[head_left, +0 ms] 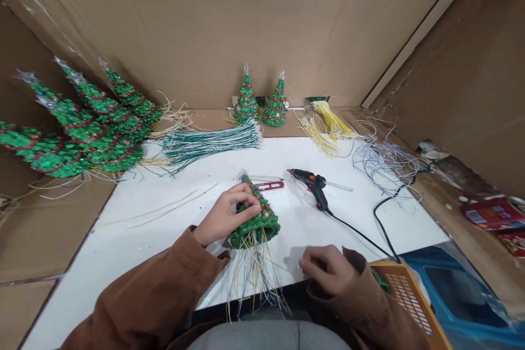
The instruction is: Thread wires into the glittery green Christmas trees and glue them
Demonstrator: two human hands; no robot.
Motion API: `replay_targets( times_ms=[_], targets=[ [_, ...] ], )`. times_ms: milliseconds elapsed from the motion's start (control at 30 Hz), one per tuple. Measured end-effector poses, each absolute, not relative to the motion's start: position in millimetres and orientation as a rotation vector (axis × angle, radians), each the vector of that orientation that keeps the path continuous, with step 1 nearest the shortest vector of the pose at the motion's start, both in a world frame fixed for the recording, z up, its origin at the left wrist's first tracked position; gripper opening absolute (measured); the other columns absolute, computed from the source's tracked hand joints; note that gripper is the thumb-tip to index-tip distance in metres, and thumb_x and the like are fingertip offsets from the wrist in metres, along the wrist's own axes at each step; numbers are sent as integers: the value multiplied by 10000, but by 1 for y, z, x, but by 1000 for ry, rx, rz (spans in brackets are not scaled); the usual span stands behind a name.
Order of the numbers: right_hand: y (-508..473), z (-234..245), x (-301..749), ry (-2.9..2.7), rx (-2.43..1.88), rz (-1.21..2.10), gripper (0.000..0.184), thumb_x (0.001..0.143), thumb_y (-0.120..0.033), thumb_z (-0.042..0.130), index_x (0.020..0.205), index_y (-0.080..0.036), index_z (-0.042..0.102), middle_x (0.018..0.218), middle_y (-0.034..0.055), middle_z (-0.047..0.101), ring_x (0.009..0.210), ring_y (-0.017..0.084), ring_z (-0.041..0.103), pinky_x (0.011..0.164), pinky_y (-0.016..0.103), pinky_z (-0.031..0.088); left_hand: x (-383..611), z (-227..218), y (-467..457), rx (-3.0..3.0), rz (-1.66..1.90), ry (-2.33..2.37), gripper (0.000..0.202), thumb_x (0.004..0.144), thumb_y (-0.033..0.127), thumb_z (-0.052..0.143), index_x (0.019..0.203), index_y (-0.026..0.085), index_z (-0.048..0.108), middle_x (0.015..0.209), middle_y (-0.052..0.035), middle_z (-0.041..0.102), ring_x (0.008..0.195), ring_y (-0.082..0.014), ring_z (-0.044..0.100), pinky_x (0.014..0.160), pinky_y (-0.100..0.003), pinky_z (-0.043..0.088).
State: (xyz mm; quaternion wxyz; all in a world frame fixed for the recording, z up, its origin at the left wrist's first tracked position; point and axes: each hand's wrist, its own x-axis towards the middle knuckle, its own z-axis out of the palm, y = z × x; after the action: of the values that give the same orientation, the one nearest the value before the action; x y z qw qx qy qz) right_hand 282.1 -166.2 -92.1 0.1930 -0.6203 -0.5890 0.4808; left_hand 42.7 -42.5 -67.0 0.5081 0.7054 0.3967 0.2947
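A small green Christmas tree ornament [256,225] with red garland leans back on the white work surface, its hollow base turned toward me. Several white, yellow and dark wires [256,273] trail out of that base toward my lap. My left hand [229,210] is closed on the tree's left side, thumb and fingers over its middle. To the right of the wires, above the surface's front edge, my right hand [330,268] is curled closed; whatever it may hold is hidden. Red-handled thread snips [270,186] lie just behind the tree, partly covered.
A glue gun [314,186] with its cord lies right of the tree. Finished trees [110,115] stand at left, two more [274,104] at back. Green-white wires [213,142], yellow wires [332,120] and tangled clear wires [381,164] lie around. An orange basket [410,295] sits at front right.
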Motion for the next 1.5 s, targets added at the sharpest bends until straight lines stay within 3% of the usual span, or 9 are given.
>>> replay_targets(
  times_ms=[167, 267, 367, 500, 633, 767, 933, 1100, 1500],
  targets=[
    [-140, -100, 301, -1187, -1865, 1074, 415, 780, -564, 546, 625, -179, 519, 490, -50, 374, 459, 96, 337, 432, 232, 273, 46, -65, -44, 1737, 655, 986, 224, 839, 334, 565, 731, 174, 679, 735, -25, 512, 740, -158, 467, 700, -288, 379],
    [-120, -105, 317, -1147, -1936, 876, 409, 673, -557, 660, 792, -182, 548, 580, -38, 460, 520, 123, 436, 484, 252, 371, 47, -62, -44, 1775, 609, 977, 250, 835, 368, 563, 727, 181, 688, 683, -21, 511, 711, -161, 450, 690, -290, 370],
    [-95, -109, 327, -1294, -1980, 686, 511, 591, -510, 722, 951, -174, 587, 818, 46, 568, 704, 184, 531, 576, 301, 435, 46, -61, -44, 1791, 563, 922, 260, 824, 389, 580, 710, 182, 688, 613, 3, 467, 653, -147, 437, 675, -285, 357],
    [-65, -114, 325, -1407, -1944, 725, 405, 541, -445, 773, 826, -178, 666, 786, 51, 589, 688, 198, 531, 611, 329, 424, 44, -61, -45, 1789, 532, 852, 276, 821, 423, 583, 733, 193, 708, 611, 6, 471, 632, -138, 428, 680, -283, 351],
    [-51, -120, 316, -1420, -1911, 833, 284, 639, -443, 705, 715, -170, 684, 623, 25, 579, 614, 196, 527, 593, 333, 411, 43, -61, -46, 1777, 529, 848, 274, 828, 423, 575, 745, 200, 710, 622, 7, 474, 655, -143, 441, 704, -288, 350],
    [-54, -121, 312, -1367, -1902, 894, 319, 678, -466, 667, 737, -153, 690, 602, 34, 591, 639, 217, 546, 575, 333, 414, 42, -61, -47, 1774, 540, 835, 259, 843, 403, 561, 757, 205, 704, 638, 8, 471, 677, -147, 452, 719, -292, 351],
    [-73, -104, 313, -1314, -1867, 965, 388, 693, -523, 645, 812, -156, 687, 748, 77, 661, 732, 235, 583, 623, 339, 452, 43, -60, -47, 1782, 526, 868, 293, 840, 436, 553, 734, 196, 683, 606, 10, 461, 680, -155, 457, 728, -296, 359],
    [-112, -76, 314, -1336, -1662, 1276, 435, 697, -558, 651, 875, -161, 676, 793, 90, 679, 660, 193, 589, 552, 299, 469, 42, -61, -46, 1772, 538, 840, 270, 851, 392, 550, 720, 189, 670, 634, 2, 519, 668, -147, 466, 723, -293, 361],
    [-118, -44, 297, -1893, -1472, 1160, 356, 804, -504, 574, 648, -209, 451, 585, -30, 413, 546, 131, 396, 514, 273, 312, 43, -62, -46, 1735, 517, 853, 251, 881, 350, 501, 759, 175, 633, 708, -14, 540, 718, -145, 484, 685, -262, 363]
  ],
)
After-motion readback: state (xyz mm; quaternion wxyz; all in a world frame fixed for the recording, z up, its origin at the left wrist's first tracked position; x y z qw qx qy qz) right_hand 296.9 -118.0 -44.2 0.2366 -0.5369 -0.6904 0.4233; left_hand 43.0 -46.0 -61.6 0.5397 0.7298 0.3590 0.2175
